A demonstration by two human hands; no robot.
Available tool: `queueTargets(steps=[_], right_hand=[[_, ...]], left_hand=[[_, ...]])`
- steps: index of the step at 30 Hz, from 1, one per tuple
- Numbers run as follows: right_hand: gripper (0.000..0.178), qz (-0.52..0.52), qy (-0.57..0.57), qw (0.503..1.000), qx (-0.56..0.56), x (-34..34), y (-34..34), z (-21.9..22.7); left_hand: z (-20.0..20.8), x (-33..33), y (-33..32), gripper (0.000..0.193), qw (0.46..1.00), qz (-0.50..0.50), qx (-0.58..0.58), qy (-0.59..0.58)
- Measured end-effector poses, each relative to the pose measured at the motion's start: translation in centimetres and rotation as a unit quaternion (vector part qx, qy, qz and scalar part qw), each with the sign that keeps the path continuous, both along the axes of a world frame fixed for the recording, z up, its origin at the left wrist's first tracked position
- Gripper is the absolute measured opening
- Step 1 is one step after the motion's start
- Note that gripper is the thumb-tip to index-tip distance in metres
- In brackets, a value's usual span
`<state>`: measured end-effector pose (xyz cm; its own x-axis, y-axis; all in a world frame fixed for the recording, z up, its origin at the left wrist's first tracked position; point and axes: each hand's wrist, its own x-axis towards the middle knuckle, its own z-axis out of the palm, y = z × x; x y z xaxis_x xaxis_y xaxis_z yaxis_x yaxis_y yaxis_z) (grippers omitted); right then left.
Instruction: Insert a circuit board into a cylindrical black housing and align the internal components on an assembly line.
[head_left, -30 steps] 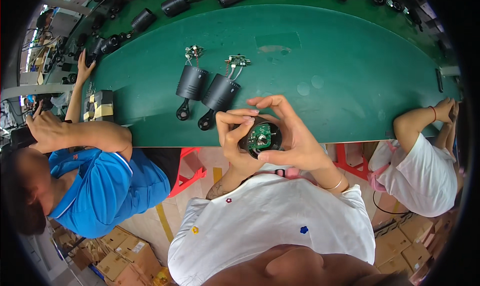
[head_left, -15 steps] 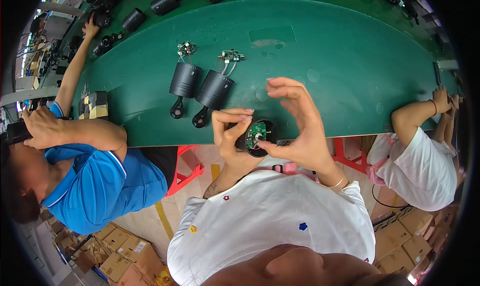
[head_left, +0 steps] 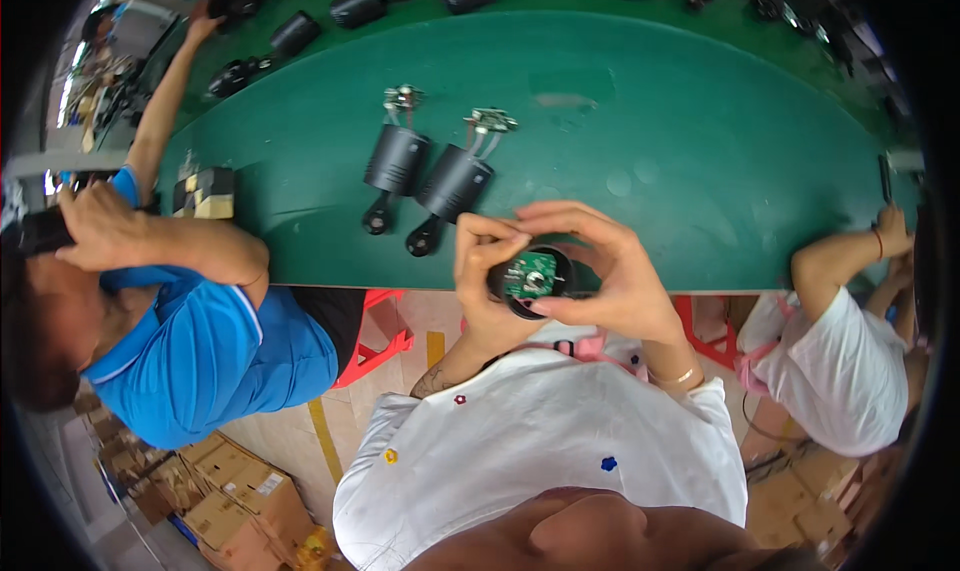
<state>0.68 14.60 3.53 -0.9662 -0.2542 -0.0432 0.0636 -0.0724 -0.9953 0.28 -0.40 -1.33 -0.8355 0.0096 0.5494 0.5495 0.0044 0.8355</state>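
Note:
Between my hands, at the table's front edge, is a black round housing [head_left: 519,309] with its open end up. A green circuit board [head_left: 530,274] with a round pale part shows inside it. My left hand [head_left: 490,271] wraps round the housing's left side. Curved over the far and right sides, my right hand [head_left: 612,276] has its thumb at the near right rim and its fingers at the back. Two black cylinders [head_left: 398,158] [head_left: 455,181] lie just beyond, each with a round-ended black arm toward me and a wired circuit board [head_left: 491,121] at the far end.
A person in blue [head_left: 200,361] sits at the left, one arm stretched across the green table [head_left: 680,151]. Another person in white [head_left: 850,371] works at the right. A small taped box [head_left: 205,192] stands left. More black cylinders [head_left: 358,7] line the back. Cartons [head_left: 245,491] stand below.
My right hand has lowered from raised, spread fingers and now curves round the housing. My left hand keeps its hold. The whole view has shifted slightly.

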Motion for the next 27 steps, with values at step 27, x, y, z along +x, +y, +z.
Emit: queueTargets(steps=[27], right_hand=[[0.055,-0.274,0.141,0.940,0.147,-3.8,8.0,0.3]], left_hand=[[13.6,1.4,-7.2,0.021,0.792,-0.325,0.462,0.232]])
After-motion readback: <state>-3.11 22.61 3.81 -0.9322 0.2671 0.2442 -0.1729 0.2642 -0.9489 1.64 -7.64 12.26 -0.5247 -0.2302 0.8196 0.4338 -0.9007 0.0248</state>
